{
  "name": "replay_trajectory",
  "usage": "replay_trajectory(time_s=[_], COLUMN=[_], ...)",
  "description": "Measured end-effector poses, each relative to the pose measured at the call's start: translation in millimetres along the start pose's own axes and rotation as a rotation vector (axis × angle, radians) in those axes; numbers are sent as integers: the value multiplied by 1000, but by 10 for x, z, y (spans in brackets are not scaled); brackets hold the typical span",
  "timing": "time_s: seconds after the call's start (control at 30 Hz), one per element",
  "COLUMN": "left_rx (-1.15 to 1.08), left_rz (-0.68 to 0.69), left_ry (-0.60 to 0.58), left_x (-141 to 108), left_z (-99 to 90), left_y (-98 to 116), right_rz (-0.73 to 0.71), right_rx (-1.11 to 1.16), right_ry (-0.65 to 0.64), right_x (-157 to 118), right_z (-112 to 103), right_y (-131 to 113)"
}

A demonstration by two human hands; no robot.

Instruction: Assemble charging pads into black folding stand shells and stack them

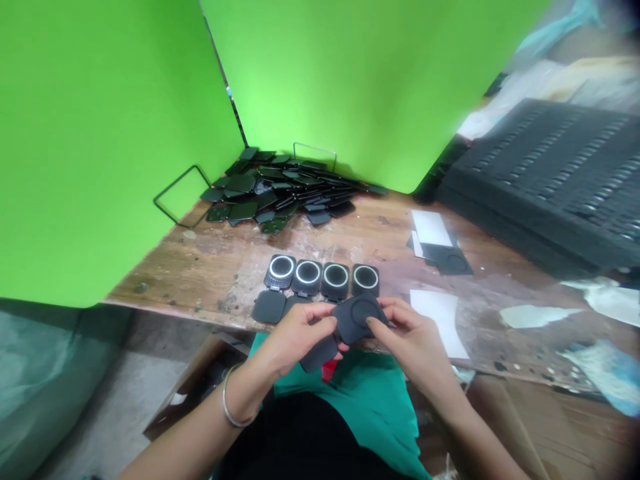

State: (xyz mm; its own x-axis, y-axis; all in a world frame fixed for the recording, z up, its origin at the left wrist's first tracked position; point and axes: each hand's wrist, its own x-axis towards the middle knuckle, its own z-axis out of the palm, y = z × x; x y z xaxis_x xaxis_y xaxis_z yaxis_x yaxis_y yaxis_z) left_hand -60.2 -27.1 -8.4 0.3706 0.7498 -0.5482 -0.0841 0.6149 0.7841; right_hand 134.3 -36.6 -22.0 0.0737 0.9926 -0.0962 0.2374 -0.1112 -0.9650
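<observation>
Both hands hold a dark grey folding wireless charger (pixel 357 321) over the table's front edge. A round outline shows on its upper square panel, and its second panel hangs lower left. My left hand (pixel 305 333) grips the left edge, thumb on top. My right hand (pixel 407 333) pinches the right side, with the thumb on the face by the circle. Fingers underneath are partly hidden. Just beyond the hands lies a row of several opened folding chargers (pixel 309 277) with pale rings; the held one partly covers the row's right end. Something red (pixel 329 370) shows beneath the held charger.
A large pile of dark square panels (pixel 280 190) lies at the back against green screens (pixel 345 80). At right are white sheets (pixel 433 229) on dark ring-marked pieces (pixel 447 259), another white sheet (pixel 440 320), and a big black slotted tray (pixel 540 180).
</observation>
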Motion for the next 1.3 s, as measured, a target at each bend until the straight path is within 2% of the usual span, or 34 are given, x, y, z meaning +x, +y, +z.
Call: replay_trajectory(time_s=[0.27, 0.4, 0.57, 0.7, 0.83, 0.97, 1.03, 1.1, 1.23, 1.3], left_rx=[78, 84, 43, 100, 188, 178, 116, 2, -198, -208], left_rz=[72, 75, 68, 144, 225, 201, 150, 92, 2, -5], left_ry=[44, 29, 21, 44, 82, 74, 51, 20, -44, -63], left_x=[-26, -17, -21, -27, -38, -47, -44, -36, -29, -39], left_z=[37, 27, 31, 61, 89, 71, 51, 42, 71, 92], left_y=[2, -29, -63, -123, -155, -164, -184, -212, -260, -273], right_rz=[-340, -484, -550, -620, -655, -649, -603, -479, -55, 82], right_rx=[-378, -583, -690, -792, -1037, -1249, -1214, -1020, -342, -76], right_ry=[83, 97, 99, 137, 120, 95, 80, 38, -189, -256], right_x=[-15, -35, -88, -110, -90, -14, 33, 64, 39, -4], right_z=[23, 14, 16, 29, 4, -121, -204, -263, -223, -141], right_y=[-11, -7, -23, -64, -129, -143, -108, -63, -35, -68])
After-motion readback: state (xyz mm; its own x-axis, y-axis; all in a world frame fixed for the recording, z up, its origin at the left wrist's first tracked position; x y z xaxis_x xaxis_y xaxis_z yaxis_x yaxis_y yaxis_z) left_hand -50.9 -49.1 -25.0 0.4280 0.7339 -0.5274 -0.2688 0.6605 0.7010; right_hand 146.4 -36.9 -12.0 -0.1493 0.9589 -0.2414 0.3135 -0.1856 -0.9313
